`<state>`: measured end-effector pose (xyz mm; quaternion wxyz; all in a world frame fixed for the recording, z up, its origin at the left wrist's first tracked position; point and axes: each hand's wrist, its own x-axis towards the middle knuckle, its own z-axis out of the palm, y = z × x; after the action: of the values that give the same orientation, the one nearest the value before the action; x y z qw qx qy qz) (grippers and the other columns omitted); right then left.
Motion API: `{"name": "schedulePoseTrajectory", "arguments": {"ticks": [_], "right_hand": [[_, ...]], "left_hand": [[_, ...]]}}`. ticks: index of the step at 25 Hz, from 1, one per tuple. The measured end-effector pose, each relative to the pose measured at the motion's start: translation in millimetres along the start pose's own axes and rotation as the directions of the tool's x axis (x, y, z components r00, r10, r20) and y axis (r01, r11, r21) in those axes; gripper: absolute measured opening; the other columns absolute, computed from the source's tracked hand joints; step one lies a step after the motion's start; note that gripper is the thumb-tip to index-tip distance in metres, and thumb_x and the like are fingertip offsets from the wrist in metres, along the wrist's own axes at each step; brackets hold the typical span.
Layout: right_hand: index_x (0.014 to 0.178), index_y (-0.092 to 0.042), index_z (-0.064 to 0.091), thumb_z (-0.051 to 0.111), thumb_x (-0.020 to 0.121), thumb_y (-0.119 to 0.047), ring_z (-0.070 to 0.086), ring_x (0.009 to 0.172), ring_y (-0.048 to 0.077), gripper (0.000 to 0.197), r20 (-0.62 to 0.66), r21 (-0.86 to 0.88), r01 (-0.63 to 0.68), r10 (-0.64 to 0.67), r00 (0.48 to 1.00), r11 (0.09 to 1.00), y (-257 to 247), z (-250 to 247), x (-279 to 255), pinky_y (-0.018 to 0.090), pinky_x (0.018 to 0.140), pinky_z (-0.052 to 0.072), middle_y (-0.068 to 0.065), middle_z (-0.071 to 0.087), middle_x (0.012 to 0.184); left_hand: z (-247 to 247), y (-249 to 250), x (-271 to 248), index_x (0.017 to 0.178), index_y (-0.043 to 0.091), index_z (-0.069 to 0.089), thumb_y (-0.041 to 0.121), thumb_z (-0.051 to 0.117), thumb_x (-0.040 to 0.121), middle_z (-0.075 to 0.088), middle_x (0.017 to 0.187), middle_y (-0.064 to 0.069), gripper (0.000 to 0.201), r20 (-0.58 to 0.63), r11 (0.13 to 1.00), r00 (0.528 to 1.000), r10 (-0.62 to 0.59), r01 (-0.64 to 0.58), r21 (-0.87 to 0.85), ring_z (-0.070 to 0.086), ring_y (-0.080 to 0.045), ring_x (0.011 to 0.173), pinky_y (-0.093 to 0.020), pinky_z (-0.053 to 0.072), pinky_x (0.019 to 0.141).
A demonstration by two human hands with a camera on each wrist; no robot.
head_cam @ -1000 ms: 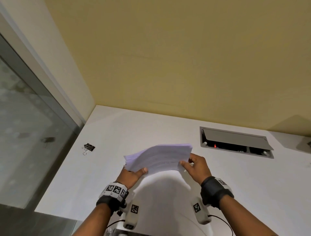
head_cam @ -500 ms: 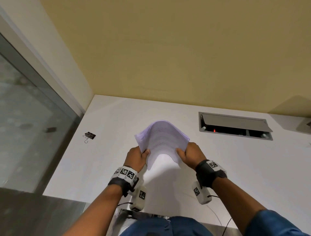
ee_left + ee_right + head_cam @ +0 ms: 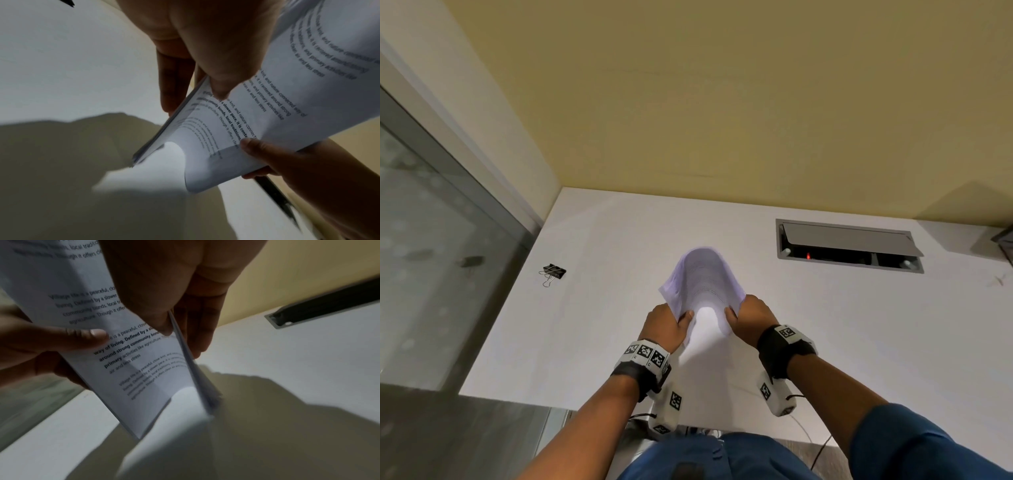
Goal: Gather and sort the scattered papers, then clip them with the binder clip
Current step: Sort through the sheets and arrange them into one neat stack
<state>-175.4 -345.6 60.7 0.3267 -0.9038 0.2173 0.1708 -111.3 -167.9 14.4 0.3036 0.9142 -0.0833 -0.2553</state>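
Observation:
A stack of white printed papers (image 3: 703, 277) is held above the white desk, bowed upward into a narrow arch. My left hand (image 3: 671, 320) pinches its left edge with thumb under and fingers outside. My right hand (image 3: 744, 313) pinches the right edge the same way. Printed text shows on the papers (image 3: 267, 104) in the left wrist view and on the papers (image 3: 127, 353) in the right wrist view. A black binder clip (image 3: 554, 272) lies on the desk to the far left, apart from both hands.
The white desk (image 3: 602, 325) meets a yellow wall at the back. A grey cable hatch (image 3: 849, 245) with its lid raised sits at the back right. A glass panel (image 3: 424, 274) borders the desk's left edge. Cables hang near the front edge.
Both hands have come closer together, bending the paper stack from a flat, wide sheet into a tight upward arch. The stack has also turned more end-on to me.

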Motion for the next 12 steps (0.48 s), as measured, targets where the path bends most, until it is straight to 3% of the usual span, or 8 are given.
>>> {"name": "schedulePoseTrajectory", "arguments": {"ticks": [2, 3, 6, 9, 11, 12], "right_hand": [[0.116, -0.003, 0.055, 0.044, 0.097, -0.021, 0.057, 0.103, 0.039, 0.028, 0.029, -0.015, 0.021, -0.02, 0.999, 1.0, 3, 2, -3, 0.036, 0.085, 0.044, 0.018, 0.063, 0.109], [0.115, -0.004, 0.056, 0.044, 0.098, -0.022, 0.058, 0.102, 0.039, 0.028, 0.021, -0.02, 0.02, -0.02, 1.0, 1.0, 4, 2, -2, 0.035, 0.084, 0.044, 0.018, 0.063, 0.11], [0.115, -0.012, 0.057, 0.045, 0.095, -0.031, 0.061, 0.096, 0.032, 0.029, -0.003, -0.018, 0.041, -0.042, 0.999, 0.999, 17, 3, 13, 0.035, 0.083, 0.05, 0.013, 0.066, 0.109], [0.131, -0.02, 0.047, 0.057, 0.088, -0.036, 0.059, 0.109, 0.025, 0.047, -0.122, 0.123, 0.078, -0.063, 0.991, 0.989, 36, -4, 30, 0.038, 0.093, 0.05, 0.006, 0.061, 0.126], [0.141, -0.019, 0.036, 0.067, 0.083, -0.036, 0.052, 0.124, 0.022, 0.068, -0.27, 0.302, 0.052, 0.033, 0.962, 0.952, 46, -10, 37, 0.036, 0.102, 0.044, 0.001, 0.048, 0.142], [0.144, -0.018, 0.032, 0.071, 0.082, -0.033, 0.051, 0.126, 0.022, 0.075, -0.291, 0.427, 0.018, 0.119, 0.949, 0.904, 47, -13, 37, 0.035, 0.103, 0.043, 0.001, 0.045, 0.144]], "left_hand": [[7, -5, -4, 0.101, -0.001, 0.062, 0.051, 0.058, 0.087, 0.068, 0.096, -0.019, 0.054, 0.023, 0.999, 0.999, -0.03, 0.031, -0.043, 0.065, -0.036, 0.091, -0.038, 0.053, 0.078], [9, -7, -4, 0.104, 0.0, 0.062, 0.053, 0.057, 0.086, 0.068, 0.097, -0.017, 0.056, 0.02, 0.998, 0.999, -0.029, 0.03, -0.059, 0.065, -0.035, 0.091, -0.039, 0.054, 0.078], [3, -6, 1, 0.092, 0.001, 0.062, 0.047, 0.053, 0.092, 0.068, 0.084, -0.017, 0.047, 0.031, 0.996, 0.999, -0.022, 0.024, -0.086, 0.065, -0.033, 0.078, -0.036, 0.052, 0.071], [-13, -9, 7, 0.08, 0.007, 0.058, 0.047, 0.055, 0.089, 0.062, 0.063, -0.006, 0.042, 0.041, 0.966, 0.999, -0.016, 0.026, -0.257, 0.061, -0.019, 0.053, -0.039, 0.055, 0.068], [-27, -11, 14, 0.09, 0.011, 0.06, 0.053, 0.054, 0.085, 0.063, 0.066, -0.003, 0.043, 0.021, 0.94, 1.0, 0.022, -0.013, -0.342, 0.062, -0.018, 0.055, -0.041, 0.058, 0.064], [-33, -8, 16, 0.101, 0.015, 0.06, 0.052, 0.055, 0.086, 0.068, 0.077, -0.003, 0.04, 0.009, 0.911, 0.999, 0.033, -0.026, -0.412, 0.066, -0.018, 0.063, -0.038, 0.058, 0.063]]}}
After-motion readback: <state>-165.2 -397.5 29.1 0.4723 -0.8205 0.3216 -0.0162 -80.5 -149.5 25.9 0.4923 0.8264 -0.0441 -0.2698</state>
